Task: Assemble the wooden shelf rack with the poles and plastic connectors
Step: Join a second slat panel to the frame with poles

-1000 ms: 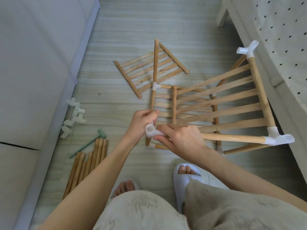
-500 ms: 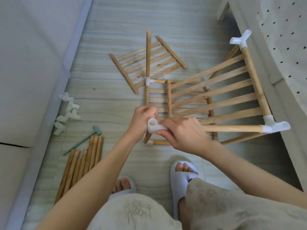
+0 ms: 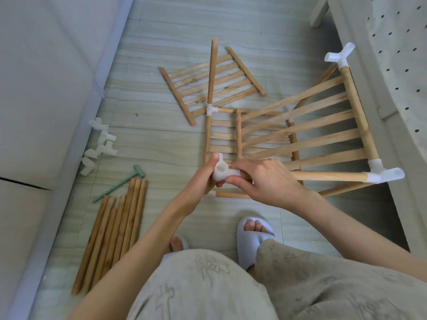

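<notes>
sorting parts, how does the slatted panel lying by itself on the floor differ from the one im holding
The loose slatted panel lies flat on the floor; the held panel is tilted up off it. The loose one has bare rail ends; the held one carries white connectors at its corners. The left hand and right hand grip only the held one. Both are wooden slats between rails.

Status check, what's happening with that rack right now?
Left hand grips white plastic connector. Right hand holds wooden pole at it. Nothing blocking.

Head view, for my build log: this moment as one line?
step: fitting connector on pole | left hand: grips connector | right hand: grips pole end
</notes>
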